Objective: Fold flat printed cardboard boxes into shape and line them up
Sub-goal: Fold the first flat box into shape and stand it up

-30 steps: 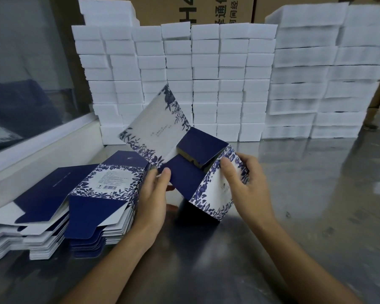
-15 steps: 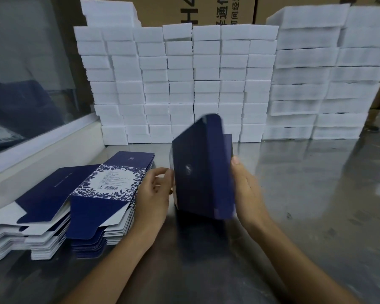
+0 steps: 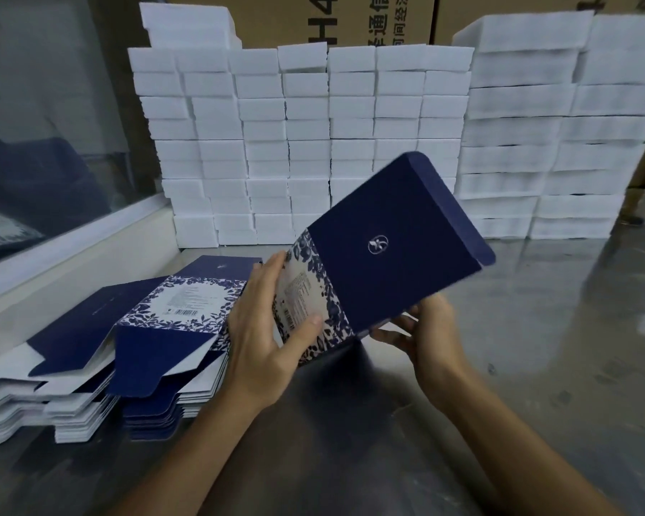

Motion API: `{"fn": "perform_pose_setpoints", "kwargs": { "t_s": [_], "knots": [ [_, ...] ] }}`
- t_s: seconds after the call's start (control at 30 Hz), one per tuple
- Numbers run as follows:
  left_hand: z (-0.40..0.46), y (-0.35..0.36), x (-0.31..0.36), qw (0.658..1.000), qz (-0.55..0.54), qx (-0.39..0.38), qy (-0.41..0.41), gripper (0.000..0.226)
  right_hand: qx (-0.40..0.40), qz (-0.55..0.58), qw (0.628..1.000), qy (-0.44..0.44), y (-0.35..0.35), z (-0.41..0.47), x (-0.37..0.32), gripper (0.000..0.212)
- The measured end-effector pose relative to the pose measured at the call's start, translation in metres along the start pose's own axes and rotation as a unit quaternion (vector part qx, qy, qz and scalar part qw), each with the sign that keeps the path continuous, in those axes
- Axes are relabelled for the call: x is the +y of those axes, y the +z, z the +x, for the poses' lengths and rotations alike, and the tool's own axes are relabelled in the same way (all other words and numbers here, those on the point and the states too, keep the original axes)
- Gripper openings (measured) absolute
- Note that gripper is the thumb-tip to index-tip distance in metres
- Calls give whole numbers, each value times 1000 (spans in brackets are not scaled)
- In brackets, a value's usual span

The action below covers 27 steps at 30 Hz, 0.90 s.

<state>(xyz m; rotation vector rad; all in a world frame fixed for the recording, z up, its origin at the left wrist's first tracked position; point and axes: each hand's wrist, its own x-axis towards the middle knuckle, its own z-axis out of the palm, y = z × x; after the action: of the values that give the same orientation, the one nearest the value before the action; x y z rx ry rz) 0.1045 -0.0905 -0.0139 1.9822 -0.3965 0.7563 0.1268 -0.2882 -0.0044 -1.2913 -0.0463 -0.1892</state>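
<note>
A navy and floral printed cardboard box is held tilted above the steel table, its navy logo face toward me and its floral barcode side on the left. My left hand grips that floral side, thumb across the panel. My right hand holds the box's lower right edge from beneath, fingers curled under it. A stack of flat printed boxes lies on the table to the left.
White foam blocks are stacked in a wall at the back, with taller piles at the right. Brown cartons stand behind them. A white ledge and window run along the left. The steel table spreads right.
The box was open with its flaps out, then turned edge-on. Now it is rotated so the navy logo face shows and leans right, and my right hand has slid under its lower edge.
</note>
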Motion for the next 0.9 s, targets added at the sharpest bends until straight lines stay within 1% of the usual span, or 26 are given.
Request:
{"fn": "perform_pose_setpoints", "kwargs": {
  "t_s": [0.03,0.07,0.17,0.3,0.37,0.43,0.5,0.57,0.63,0.7,0.73,0.83,0.9],
  "knots": [
    [0,0,-1,1000,-15,1,-6,86,-3,14,1000,-2,1,-2,-2,46],
    [0,1,-2,1000,-27,5,-14,89,-3,20,1000,-5,1,-4,-2,49],
    [-1,3,-2,998,-35,34,-49,95,11,46,999,-9,1,-5,-3,49],
    [-1,4,-6,995,-32,58,-69,83,-1,17,999,-43,2,-4,-4,50],
    [-2,4,-9,997,-19,49,-60,82,-18,-16,998,-59,3,-5,-5,61],
    [-2,5,-8,999,-14,22,-45,88,-41,-37,996,-76,5,-6,-5,73],
    [-4,8,-5,1000,7,8,-14,93,-68,-48,992,-98,7,-9,-5,67],
    [-5,10,-1,999,42,12,27,92,-76,-46,990,-108,9,-12,-5,61],
    [-4,9,1,996,72,23,46,93,-61,-43,991,-107,8,-13,-5,54],
    [-3,7,2,994,95,29,49,93,-40,-52,992,-112,7,-13,-5,50],
    [-3,7,2,992,110,22,57,90,-30,-54,991,-117,6,-12,-5,46],
    [-4,9,0,989,131,3,73,73,7,-47,989,-139,6,-12,-4,22],
    [-5,10,-2,990,119,9,69,60,33,-57,985,-159,6,-13,-4,22]
  ]
}}
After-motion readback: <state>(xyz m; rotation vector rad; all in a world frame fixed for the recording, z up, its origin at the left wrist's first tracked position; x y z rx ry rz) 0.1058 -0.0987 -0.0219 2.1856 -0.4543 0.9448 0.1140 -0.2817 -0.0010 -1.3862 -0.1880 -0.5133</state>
